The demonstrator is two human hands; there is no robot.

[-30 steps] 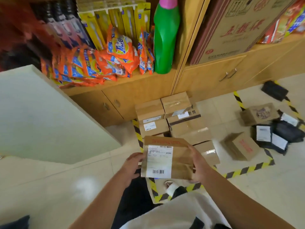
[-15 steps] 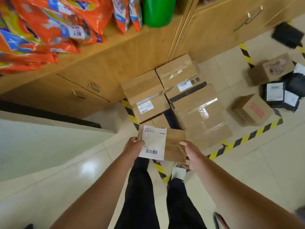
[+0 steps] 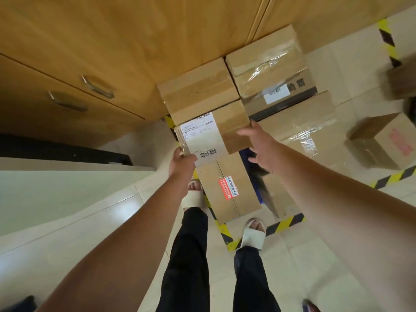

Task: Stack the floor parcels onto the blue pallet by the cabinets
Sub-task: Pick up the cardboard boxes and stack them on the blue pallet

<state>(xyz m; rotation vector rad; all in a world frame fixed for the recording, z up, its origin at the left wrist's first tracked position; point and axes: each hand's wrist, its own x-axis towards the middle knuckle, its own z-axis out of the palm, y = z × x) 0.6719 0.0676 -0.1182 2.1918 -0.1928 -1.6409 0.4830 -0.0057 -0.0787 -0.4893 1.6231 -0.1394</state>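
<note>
A brown cardboard parcel (image 3: 216, 134) with a big white label sits up in the air over the stack of boxes (image 3: 265, 70) by the wooden cabinets (image 3: 101, 52). The left hand (image 3: 181, 161) grips its near left corner, with the thumb on the label. The right hand (image 3: 258, 147) is at the right edge of the parcel. Its fingers are spread wide, and the first finger touches the corner. It does not wrap around the parcel.

Just under the parcel lies a flat box with a red sticker (image 3: 227, 188). Between that box and the next one, a little bit of the blue pallet (image 3: 244, 155) peeks out. Boxes shiny with clear tape fill the back and right of the pile.

Yellow and black tape (image 3: 286, 221) runs along the floor around the pile. Two feet in white sandals (image 3: 253, 235) stand right at the tape. One more brown box (image 3: 382, 140) sits on the floor, off to the right.
</note>
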